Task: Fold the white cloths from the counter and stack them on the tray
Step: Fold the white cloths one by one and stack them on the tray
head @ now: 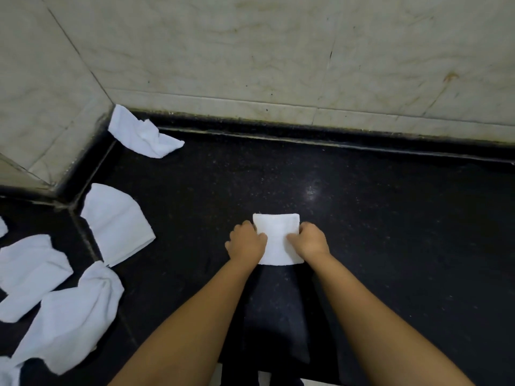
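Both the left hand and right hand pinch the small folded white terry cloth on the black speckled stone desk, seemingly finishing its fold; next, carry it to the unseen tray.

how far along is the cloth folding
Early. In hand: the folded cloth, a small rectangle on the counter, gripped by the left hand and right hand. Left: loose cloths by the corner and at left. No tray or finished stack in view.
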Motion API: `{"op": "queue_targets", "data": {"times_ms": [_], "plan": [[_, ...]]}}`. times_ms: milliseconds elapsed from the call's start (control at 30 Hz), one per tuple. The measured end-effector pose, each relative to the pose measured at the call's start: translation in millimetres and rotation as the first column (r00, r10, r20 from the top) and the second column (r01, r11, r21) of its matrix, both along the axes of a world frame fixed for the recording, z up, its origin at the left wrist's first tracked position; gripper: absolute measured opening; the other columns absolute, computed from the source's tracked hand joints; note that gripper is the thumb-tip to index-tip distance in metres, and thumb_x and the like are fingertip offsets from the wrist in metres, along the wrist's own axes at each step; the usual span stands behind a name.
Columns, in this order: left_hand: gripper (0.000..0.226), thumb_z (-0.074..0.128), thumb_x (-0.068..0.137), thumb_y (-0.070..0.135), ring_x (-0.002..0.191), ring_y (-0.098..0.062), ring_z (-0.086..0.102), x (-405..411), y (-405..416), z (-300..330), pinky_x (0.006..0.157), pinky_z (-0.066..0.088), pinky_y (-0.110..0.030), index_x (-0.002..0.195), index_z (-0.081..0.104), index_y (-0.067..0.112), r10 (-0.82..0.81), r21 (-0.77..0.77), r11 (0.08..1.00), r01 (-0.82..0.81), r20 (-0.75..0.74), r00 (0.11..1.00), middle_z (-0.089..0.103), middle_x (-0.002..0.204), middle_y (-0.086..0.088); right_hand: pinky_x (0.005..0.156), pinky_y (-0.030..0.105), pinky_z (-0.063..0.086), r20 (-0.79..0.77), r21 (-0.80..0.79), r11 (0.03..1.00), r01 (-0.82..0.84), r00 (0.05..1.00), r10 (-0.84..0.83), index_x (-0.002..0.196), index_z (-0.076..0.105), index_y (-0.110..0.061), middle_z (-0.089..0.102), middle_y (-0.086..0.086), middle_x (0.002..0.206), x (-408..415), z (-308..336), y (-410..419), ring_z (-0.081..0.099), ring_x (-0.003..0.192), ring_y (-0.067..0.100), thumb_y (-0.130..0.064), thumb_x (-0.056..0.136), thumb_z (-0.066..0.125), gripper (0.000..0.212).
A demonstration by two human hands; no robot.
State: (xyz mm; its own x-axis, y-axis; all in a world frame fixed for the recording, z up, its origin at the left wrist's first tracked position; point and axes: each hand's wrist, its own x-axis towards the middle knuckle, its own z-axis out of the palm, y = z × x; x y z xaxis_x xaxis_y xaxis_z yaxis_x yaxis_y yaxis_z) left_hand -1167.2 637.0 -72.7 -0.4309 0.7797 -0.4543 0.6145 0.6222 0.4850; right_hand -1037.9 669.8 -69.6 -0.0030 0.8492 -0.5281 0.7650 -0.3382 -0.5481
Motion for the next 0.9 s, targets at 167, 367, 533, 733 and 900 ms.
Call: {"op": "queue_targets", "data": {"times_ms": [167, 367, 533, 733, 900], "plan": [[0.03, 0.059, 0.088, 0.009, 0.081, -0.007, 0.056, 0, -14, 34, 0.069, 0.051, -0.024, 0.114, 0.045, 0.016, 0.137, 0.145, 0.95, -0.275, 0.598, 0.79, 0.056, 0.099, 0.003, 0.063, 0.027, 0.051, -0.576, -0.158, 0.961, 0.228, 0.769, -0.277, 0.089, 0.058, -0.006, 0.065, 0.01, 0.091, 31, 25, -7, 0.062, 0.076, 0.018, -0.004, 0.088, 0.057, 0.003], [0.037, 0.058, 0.089, 0.006, 0.101, -0.022, 0.066, 19, -38, 60, 0.084, 0.055, -0.036, 0.126, 0.054, 0.008, 0.033, 0.166, 0.954, -0.25, 0.769, 0.639, 0.067, 0.114, -0.007, 0.068, 0.032, 0.057, -0.732, -0.356, 0.922, 0.151, 0.569, -0.376, 0.103, 0.065, -0.009, 0.071, 0.006, 0.096, 80, 52, -28, 0.067, 0.085, 0.02, -0.006, 0.091, 0.056, 0.016], [0.035, 0.053, 0.095, 0.018, 0.105, -0.019, 0.065, 59, -53, 72, 0.091, 0.054, -0.041, 0.13, 0.052, 0.015, -0.004, 0.137, 0.97, -0.199, 0.834, 0.552, 0.067, 0.117, -0.004, 0.071, 0.031, 0.053, -0.743, -0.272, 0.903, 0.332, 0.524, -0.416, 0.106, 0.065, -0.012, 0.071, 0.003, 0.097, 129, 65, -66, 0.065, 0.086, 0.018, -0.011, 0.095, 0.052, 0.018], [0.044, 0.059, 0.09, 0.008, 0.107, -0.026, 0.063, 121, -61, 73, 0.087, 0.053, -0.045, 0.133, 0.048, 0.002, 0.031, -0.032, 0.999, -0.003, 0.902, 0.431, 0.064, 0.12, -0.014, 0.082, 0.04, 0.054, -0.736, -0.191, 0.827, 0.528, 0.481, -0.477, 0.114, 0.064, -0.01, 0.07, 0.009, 0.109, 196, 78, -132, 0.065, 0.099, 0.025, -0.012, 0.096, 0.05, 0.023], [0.019, 0.057, 0.09, 0.004, 0.098, -0.024, 0.064, 176, -92, 82, 0.09, 0.052, -0.044, 0.104, 0.065, 0.013, -0.026, -0.094, 0.957, 0.274, 0.914, 0.405, 0.068, 0.104, -0.008, 0.075, 0.04, 0.055, -0.723, -0.218, 0.717, 0.662, 0.384, -0.575, 0.112, 0.064, -0.01, 0.07, 0.01, 0.109, 250, 84, -203, 0.066, 0.099, 0.027, -0.012, 0.095, 0.052, 0.021]]}}
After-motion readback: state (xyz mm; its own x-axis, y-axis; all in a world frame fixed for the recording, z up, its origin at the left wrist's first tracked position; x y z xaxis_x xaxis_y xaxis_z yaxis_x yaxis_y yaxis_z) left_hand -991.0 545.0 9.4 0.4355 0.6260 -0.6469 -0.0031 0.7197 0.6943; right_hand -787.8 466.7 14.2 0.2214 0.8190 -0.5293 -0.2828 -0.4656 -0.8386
